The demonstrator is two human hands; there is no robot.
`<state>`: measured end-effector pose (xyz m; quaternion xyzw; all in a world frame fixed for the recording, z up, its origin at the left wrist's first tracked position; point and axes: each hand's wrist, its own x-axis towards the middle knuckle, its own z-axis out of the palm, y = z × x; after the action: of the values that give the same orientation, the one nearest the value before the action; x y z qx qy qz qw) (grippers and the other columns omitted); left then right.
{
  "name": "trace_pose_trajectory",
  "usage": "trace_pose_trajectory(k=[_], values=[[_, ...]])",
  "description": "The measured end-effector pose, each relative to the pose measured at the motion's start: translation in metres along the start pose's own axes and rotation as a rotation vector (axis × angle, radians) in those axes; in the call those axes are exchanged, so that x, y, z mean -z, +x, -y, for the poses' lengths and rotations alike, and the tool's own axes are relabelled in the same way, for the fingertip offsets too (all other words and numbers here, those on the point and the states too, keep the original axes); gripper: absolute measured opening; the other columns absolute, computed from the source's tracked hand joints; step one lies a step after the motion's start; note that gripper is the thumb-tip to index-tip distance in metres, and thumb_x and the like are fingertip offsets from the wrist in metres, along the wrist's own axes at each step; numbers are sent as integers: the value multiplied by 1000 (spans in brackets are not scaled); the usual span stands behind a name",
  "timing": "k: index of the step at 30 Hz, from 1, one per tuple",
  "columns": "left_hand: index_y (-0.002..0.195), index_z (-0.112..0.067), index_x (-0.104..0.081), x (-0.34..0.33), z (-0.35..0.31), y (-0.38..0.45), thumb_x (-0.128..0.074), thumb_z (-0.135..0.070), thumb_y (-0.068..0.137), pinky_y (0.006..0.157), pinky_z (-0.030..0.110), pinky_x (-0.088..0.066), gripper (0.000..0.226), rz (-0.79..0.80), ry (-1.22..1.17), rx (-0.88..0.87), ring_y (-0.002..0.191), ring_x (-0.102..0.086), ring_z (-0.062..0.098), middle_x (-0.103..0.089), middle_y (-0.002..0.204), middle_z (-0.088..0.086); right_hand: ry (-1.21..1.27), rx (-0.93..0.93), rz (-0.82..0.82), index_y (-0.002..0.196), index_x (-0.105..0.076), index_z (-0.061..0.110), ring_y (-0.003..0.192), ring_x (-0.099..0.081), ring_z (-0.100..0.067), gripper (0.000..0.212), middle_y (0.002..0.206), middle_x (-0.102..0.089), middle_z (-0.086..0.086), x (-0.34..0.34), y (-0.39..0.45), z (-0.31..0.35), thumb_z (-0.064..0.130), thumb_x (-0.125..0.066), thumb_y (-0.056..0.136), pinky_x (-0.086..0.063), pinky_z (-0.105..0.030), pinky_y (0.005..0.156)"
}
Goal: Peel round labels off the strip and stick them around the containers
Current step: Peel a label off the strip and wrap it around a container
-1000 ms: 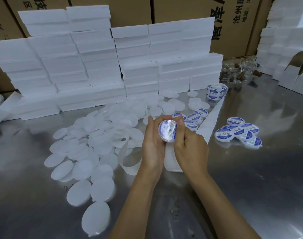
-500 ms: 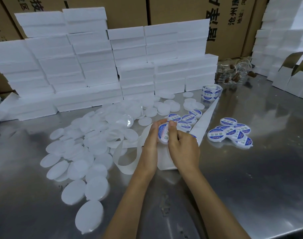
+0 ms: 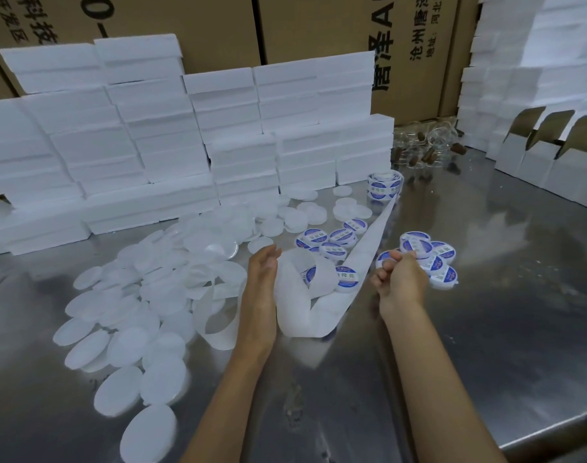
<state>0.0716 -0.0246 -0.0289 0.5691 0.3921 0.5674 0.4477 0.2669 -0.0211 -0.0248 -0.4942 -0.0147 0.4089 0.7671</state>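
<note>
Strip (image 3: 362,259) of white backing running from roll (image 3: 384,187) far ahead of right hand down to a curl between both hands, ending near left wrist. One label (image 3: 346,275) visible on strip just left of right hand; another partly hidden behind the curl.

Left hand (image 3: 260,289) edge-on, fingers straight and relaxed, touching or just beside the curl of strip; gripping nothing visible.

Right hand (image 3: 400,284) fingers curled, fingertips at edge of labelled pile (image 3: 429,259); cannot tell whether pinching a container or only touching it.

Labelled pile just ahead and right of right hand, blue-and-white tops up, some stacked. Second labelled group (image 3: 332,237) ahead, between the hands, left of strip.

Unlabelled discs (image 3: 135,315) spread in large heap left of left hand, running from near edge to foam blocks (image 3: 185,145) stacked far ahead-left. Loose backing loops (image 3: 218,315) lying on heap, beside left wrist.

Steel table (image 3: 485,329) under everything. Cartons (image 3: 318,28) behind foam. Clear jars with brown stoppers (image 3: 425,145) far ahead of right hand. Open white boxes (image 3: 536,155) far right.
</note>
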Motion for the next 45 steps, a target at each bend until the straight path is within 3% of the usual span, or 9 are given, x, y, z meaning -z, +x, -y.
trace_pose_trajectory(k=[7, 11, 17, 21, 25, 32, 38, 42, 45], values=[[113, -27, -62, 7, -2, 0, -46, -24, 106, 77, 5, -42, 18, -156, 70, 30, 102, -60, -7, -68, 109, -20, -240, 77, 61, 87, -62, 12, 46, -37, -11, 26, 57, -46, 1, -3, -13, -3, 23, -44, 102, -30, -24, 43], [109, -20, -65, 14, -2, 4, -45, -16, 104, 90, 29, -48, 20, -266, 107, 60, 106, -63, 14, -70, 109, -6, -471, 517, 184, 76, -66, 16, 59, -50, -13, 23, 58, -56, 8, -13, -36, -10, 21, -53, 94, -40, -25, 57], [94, -17, -68, 30, -6, 18, -44, -10, 101, 71, 29, -54, 26, -376, -84, 172, 83, -69, 23, -75, 88, 8, -955, 909, 483, 75, -67, 22, 70, -60, -3, 20, 70, -66, 14, -79, -47, -18, 28, -57, 92, -38, -8, 58], [94, -11, -70, 37, -9, 23, -48, -16, 98, 64, 29, -55, 23, -351, -263, 258, 70, -70, 22, -75, 79, 10, -1448, 858, 694, 92, -73, 14, 90, -65, -21, 17, 97, -72, 1, -144, -32, -38, 19, -57, 89, -53, -32, 77], [97, -8, -68, 44, -9, 29, -46, -17, 99, 65, 31, -54, 24, -271, -428, 301, 73, -68, 26, -73, 85, 16, -1715, 711, 760, 109, -70, 8, 89, -65, -25, 27, 107, -71, -8, -172, -16, -70, 13, -62, 84, -55, -34, 83], [113, -5, -66, 51, -9, 36, -42, -22, 102, 84, 36, -61, 31, -174, -658, 343, 103, -72, 35, -74, 109, 21, -1720, 663, 758, 90, -75, 7, 89, -67, -26, 16, 93, -73, -11, -179, -2, -85, 7, -65, 78, -56, -36, 81], [120, -6, -64, 49, -8, 39, -46, -16, 103, 79, 30, -60, 27, -258, -571, 335, 103, -72, 27, -72, 115, 16, -1514, 764, 716, 97, -65, 13, 94, -62, -23, 17, 102, -68, -4, -163, -9, -64, 8, -52, 88, -52, -35, 82], [118, -15, -62, 48, -13, 39, -54, -6, 99, 90, 31, -57, 22, -298, -512, 249, 107, -69, 24, -68, 120, 15, -1044, 439, 778, 92, -68, 14, 86, -63, -16, 15, 99, -71, -2, -140, -34, -27, 8, -55, 93, -50, -26, 70], [121, -26, -63, 47, -23, 34, -70, -19, 85, 97, 31, -53, 38, -248, -444, 181, 116, -66, 20, -69, 125, 5, -851, 280, 903, 98, -71, 11, 85, -69, -14, 12, 99, -74, -4, -114, -58, -5, 12, -59, 95, -56, -26, 78]])
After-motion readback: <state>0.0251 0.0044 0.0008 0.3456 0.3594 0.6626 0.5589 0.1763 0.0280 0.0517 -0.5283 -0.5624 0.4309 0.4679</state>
